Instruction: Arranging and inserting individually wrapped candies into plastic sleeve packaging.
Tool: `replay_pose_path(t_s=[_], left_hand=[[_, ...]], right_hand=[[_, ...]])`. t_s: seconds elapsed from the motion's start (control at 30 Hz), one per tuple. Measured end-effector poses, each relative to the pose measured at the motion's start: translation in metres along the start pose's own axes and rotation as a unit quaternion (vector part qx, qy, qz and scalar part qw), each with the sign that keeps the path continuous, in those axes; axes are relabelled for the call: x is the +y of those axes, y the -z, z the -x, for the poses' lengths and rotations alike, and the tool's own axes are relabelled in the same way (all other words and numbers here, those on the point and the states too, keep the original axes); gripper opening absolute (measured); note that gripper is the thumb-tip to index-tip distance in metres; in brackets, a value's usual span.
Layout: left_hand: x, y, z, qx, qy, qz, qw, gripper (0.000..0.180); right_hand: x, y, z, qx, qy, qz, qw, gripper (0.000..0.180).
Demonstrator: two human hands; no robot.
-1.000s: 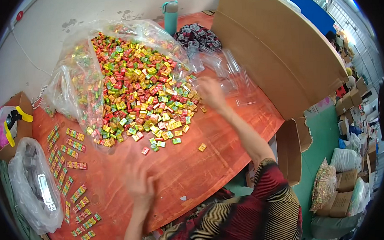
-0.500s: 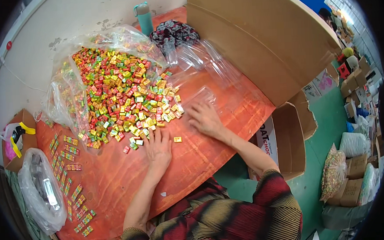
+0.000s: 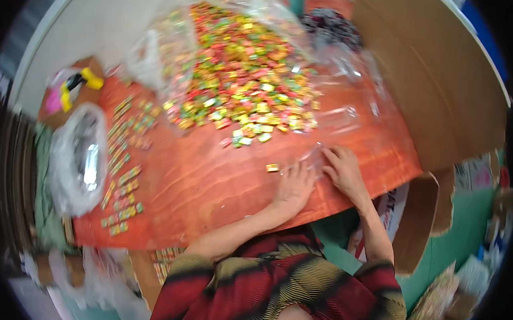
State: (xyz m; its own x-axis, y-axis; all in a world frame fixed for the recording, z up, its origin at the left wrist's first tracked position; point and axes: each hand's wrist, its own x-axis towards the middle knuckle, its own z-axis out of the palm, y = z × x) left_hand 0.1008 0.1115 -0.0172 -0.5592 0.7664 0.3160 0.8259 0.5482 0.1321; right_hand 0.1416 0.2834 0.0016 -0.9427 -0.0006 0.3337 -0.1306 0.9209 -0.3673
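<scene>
Near the front edge of the red table (image 3: 212, 185), my two hands are side by side. My right hand (image 3: 347, 174) pinches the edge of a small clear plastic bag (image 3: 312, 154). Beside it, my left hand (image 3: 295, 187) lies with fingers stretched out, their tips at the bag's near side. One yellow wrapped candy (image 3: 272, 168) sits alone just left of the left fingertips. Beyond the hands spreads a big heap of small red, yellow and green wrapped candies (image 3: 247, 74), spilling from a large clear sack (image 3: 169, 55). Motion blurs the picture somewhat.
Rows of candies (image 3: 121, 209) line the table's left side. A clear plastic bag (image 3: 68, 174) hangs at the left edge, near a small carton (image 3: 90, 81). More clear bags (image 3: 340, 119) lie at right, before a tall cardboard wall (image 3: 430, 72). An open carton (image 3: 422, 215) stands below right.
The view has swung, so the scene sits further right and higher. Both hands have drawn back from the heap toward the near edge and come together. The right hand has brought a clear bag along.
</scene>
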Motion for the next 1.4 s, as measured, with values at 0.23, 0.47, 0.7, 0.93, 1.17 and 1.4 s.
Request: replay_pose_path(t_s=[0.23, 0.47, 0.7, 0.93, 1.17, 1.4], left_hand=[[-0.022, 0.013, 0.021, 0.026, 0.041, 0.138, 0.989, 0.052], [-0.053, 0.012, 0.029, 0.029, 0.013, 0.047, 0.998, 0.039], [-0.063, 0.032, 0.042, 0.087, -0.027, 0.009, 0.996, 0.03], [-0.083, 0.075, 0.045, 0.049, 0.049, 0.064, 0.996, 0.03], [-0.135, 0.085, 0.075, -0.132, 0.193, 0.302, 0.924, 0.028], [-0.147, 0.086, 0.085, -0.056, 0.234, 0.167, 0.956, 0.039]], right_hand=[[-0.031, 0.003, -0.005, -0.108, -0.126, -0.159, 0.973, 0.055], [-0.045, -0.011, -0.007, -0.075, 0.061, -0.074, 0.993, 0.057], [-0.063, -0.021, -0.005, -0.057, 0.059, -0.113, 0.99, 0.045], [-0.066, -0.018, 0.003, -0.049, 0.071, -0.077, 0.993, 0.039], [-0.077, -0.026, 0.002, -0.036, 0.047, -0.05, 0.997, 0.043], [-0.091, -0.021, -0.001, -0.064, 0.097, 0.024, 0.993, 0.027]])
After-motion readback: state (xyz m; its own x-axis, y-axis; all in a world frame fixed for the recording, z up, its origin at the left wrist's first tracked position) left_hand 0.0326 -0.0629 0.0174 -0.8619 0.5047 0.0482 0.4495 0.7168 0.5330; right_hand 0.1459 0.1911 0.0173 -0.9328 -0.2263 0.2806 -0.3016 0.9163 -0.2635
